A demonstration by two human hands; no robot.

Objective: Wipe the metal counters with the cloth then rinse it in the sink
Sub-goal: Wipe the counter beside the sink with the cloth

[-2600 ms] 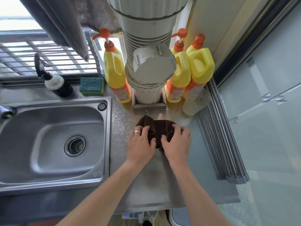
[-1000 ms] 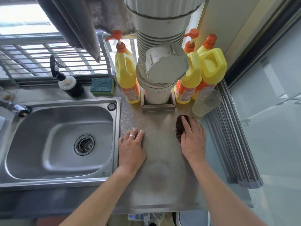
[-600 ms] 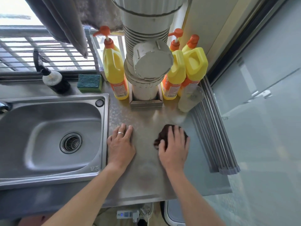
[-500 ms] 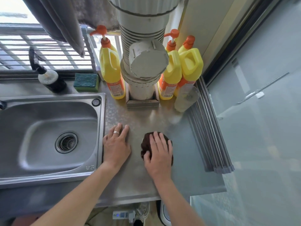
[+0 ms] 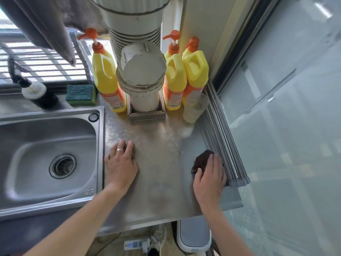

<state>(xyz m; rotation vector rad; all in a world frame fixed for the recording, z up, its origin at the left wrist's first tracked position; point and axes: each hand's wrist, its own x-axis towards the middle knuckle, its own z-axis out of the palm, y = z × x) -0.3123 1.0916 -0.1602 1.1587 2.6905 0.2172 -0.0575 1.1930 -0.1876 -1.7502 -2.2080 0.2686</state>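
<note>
Brown cloth [image 5: 202, 161] sits bunched at counter [image 5: 162, 182] right edge beside rolled rack [image 5: 227, 154], pressed under flat right hand [image 5: 209, 178]. Left hand [image 5: 120, 164] flat, empty. Soft, light, limp: scoop whole bunch for sink [image 5: 46, 156].

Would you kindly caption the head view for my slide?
Right hand presses a brown cloth on the metal counter; left hand rests flat.
</note>
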